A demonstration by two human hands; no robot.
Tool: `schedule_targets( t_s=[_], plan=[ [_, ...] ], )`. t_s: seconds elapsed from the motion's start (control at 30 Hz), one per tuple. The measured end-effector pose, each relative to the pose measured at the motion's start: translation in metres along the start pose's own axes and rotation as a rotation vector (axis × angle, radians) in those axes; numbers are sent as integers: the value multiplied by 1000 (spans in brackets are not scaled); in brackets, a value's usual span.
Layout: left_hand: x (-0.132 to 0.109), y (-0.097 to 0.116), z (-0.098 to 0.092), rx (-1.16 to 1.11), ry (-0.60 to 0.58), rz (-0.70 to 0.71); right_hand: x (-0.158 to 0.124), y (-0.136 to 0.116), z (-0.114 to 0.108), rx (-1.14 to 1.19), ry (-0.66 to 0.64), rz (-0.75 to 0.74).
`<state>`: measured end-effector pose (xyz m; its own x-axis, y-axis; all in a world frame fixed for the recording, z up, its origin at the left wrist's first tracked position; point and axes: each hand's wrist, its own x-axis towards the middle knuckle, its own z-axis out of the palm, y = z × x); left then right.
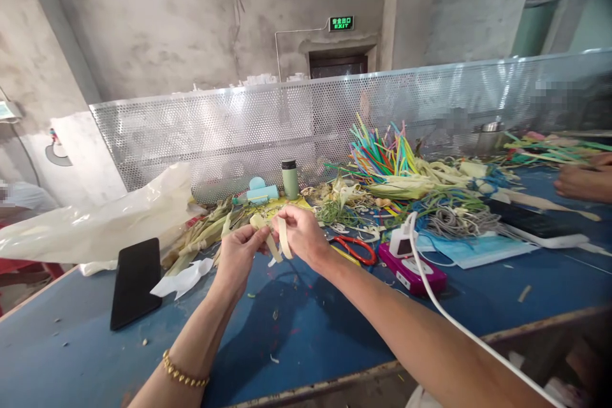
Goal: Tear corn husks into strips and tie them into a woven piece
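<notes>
My left hand (pixel 243 254) and my right hand (pixel 300 234) meet over the middle of the blue table. Between them is a pale cream strip (pixel 284 239), perhaps husk, bent into a loop with its ends hanging down. The left thumb and fingers pinch one part of it. My right fingers are closed on the strip too, though their tips are partly hidden. Below and to the right of my right hand lie red-handled scissors (pixel 359 250). A green bottle with a black lid (pixel 289 180) stands just beyond the hands.
On the left are a black phone (pixel 136 283), white paper scrap (pixel 182 279) and plastic sheeting (pixel 105 213). Colourful stems (pixel 382 153), a purple device (pixel 412 271), white cable (pixel 444 313) and face mask (pixel 478 248) lie right. Another person's hand (pixel 586 178) shows far right. Perforated metal (pixel 239 134) borders the back.
</notes>
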<state>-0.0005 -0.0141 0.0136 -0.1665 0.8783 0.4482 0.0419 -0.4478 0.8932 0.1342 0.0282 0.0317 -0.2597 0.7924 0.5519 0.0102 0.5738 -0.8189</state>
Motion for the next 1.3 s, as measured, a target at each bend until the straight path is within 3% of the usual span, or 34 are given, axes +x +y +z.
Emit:
schedule_targets(
  t_s=[0.17, 0.47, 0.77, 1.17, 1.3],
  plan=[
    [-2, 0, 2, 24, -26, -50, -1, -2, 0, -48, -73, 7],
    [-1, 0, 1, 116, -104, -30, 2, 2, -5, -19, -72, 16],
    [-3, 0, 2, -18, -81, -110, 3, -2, -7, 135, -99, 119],
    [1, -2, -3, 296, -125, 14, 5, 5, -9, -66, -101, -18],
    [0, -1, -3, 264, -152, -19, 6, 4, -10, -158, -108, -51]
  ],
)
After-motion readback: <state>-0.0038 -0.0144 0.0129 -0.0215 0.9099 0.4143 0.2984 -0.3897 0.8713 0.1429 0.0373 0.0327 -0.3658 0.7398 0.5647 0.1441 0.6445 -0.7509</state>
